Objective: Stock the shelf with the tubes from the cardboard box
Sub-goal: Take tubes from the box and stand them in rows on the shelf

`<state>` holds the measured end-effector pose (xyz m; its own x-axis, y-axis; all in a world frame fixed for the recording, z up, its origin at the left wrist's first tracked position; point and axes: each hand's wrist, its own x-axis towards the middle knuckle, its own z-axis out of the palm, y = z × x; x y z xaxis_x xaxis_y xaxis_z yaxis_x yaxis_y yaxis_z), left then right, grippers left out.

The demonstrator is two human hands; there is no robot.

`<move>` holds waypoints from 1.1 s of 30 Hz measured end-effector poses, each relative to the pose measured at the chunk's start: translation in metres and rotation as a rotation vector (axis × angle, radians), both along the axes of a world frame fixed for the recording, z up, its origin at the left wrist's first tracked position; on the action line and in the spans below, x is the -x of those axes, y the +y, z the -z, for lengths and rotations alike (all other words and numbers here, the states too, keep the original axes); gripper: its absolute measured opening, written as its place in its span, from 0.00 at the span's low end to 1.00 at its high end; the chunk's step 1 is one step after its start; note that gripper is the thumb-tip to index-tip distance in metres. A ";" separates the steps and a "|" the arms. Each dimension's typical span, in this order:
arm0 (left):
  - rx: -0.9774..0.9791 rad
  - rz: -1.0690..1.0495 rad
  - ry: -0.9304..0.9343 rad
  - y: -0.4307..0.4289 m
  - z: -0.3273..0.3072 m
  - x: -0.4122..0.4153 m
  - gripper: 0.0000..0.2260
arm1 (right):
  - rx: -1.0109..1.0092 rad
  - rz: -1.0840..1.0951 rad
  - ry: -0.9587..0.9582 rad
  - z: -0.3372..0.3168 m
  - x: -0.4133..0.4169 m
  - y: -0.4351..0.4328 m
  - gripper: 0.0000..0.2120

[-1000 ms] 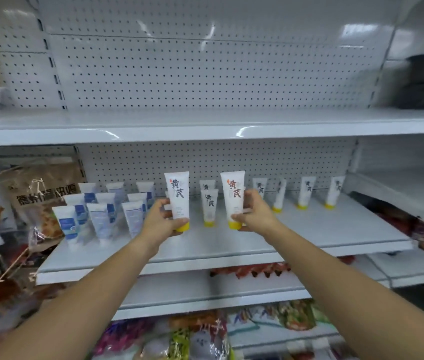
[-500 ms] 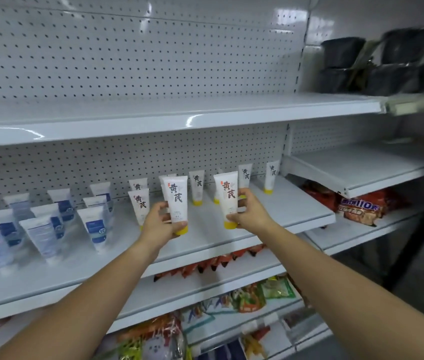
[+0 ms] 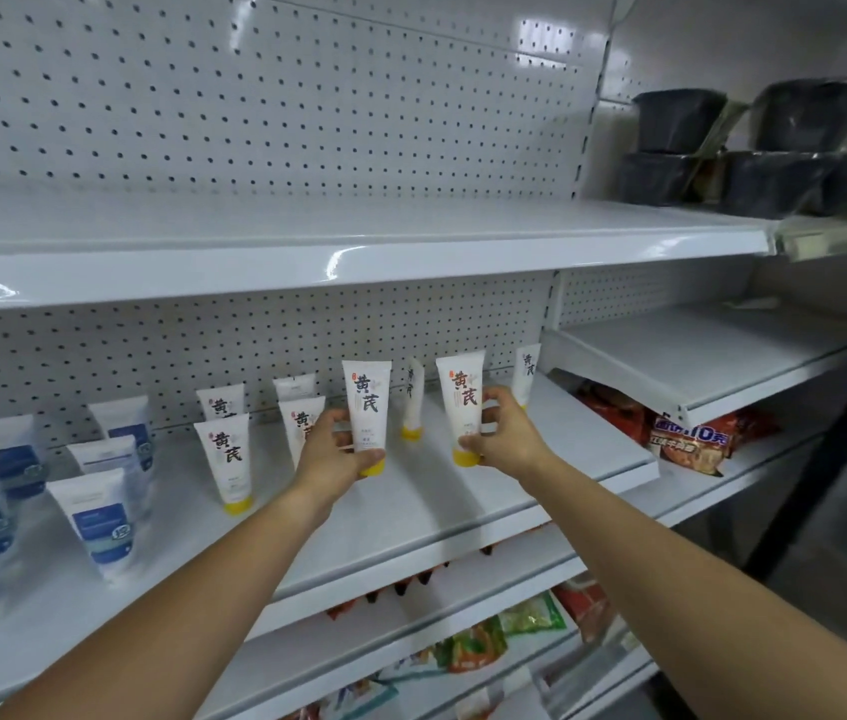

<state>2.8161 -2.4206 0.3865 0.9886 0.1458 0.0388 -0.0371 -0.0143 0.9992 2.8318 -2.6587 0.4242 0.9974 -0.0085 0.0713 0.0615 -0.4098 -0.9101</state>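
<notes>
My left hand (image 3: 330,454) grips a white tube with a yellow cap (image 3: 368,407), upright, cap down, over the middle shelf (image 3: 411,517). My right hand (image 3: 504,433) holds a second tube of the same kind (image 3: 460,397) a little to the right. Several matching tubes stand on the shelf: one at the front left (image 3: 226,459), others behind near the pegboard (image 3: 413,402), and one at the far right (image 3: 525,374). The cardboard box is out of view.
White tubes with blue labels (image 3: 99,517) stand at the shelf's left end. An upper shelf (image 3: 359,252) hangs overhead. Black containers (image 3: 681,148) sit top right. Red snack packets (image 3: 691,433) lie on a lower right shelf, with more packets (image 3: 478,646) below.
The view has swung right and closer to the shelf. Both hands still hold their tubes upright and have shifted right along the shelf, past the standing tubes.
</notes>
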 end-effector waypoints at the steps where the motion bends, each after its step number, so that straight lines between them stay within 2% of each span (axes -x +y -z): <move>1: -0.007 0.005 -0.001 0.000 0.002 -0.005 0.28 | 0.015 0.003 -0.001 0.000 -0.004 0.002 0.29; 9: -0.066 -0.010 0.014 -0.009 0.007 -0.030 0.27 | 0.013 -0.023 -0.001 0.006 -0.039 0.002 0.28; 25: -0.175 -0.239 0.032 -0.040 0.037 -0.052 0.27 | 0.010 -0.226 0.049 0.048 -0.104 -0.007 0.30; 33: -0.191 -0.316 0.068 -0.045 0.054 -0.058 0.26 | 0.019 -0.265 0.062 0.058 -0.111 0.002 0.25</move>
<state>2.8746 -2.4658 0.3323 0.8972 0.4406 0.0302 0.0655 -0.2005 0.9775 2.9432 -2.6570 0.3664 0.9672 0.2538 0.0072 0.1127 -0.4038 -0.9079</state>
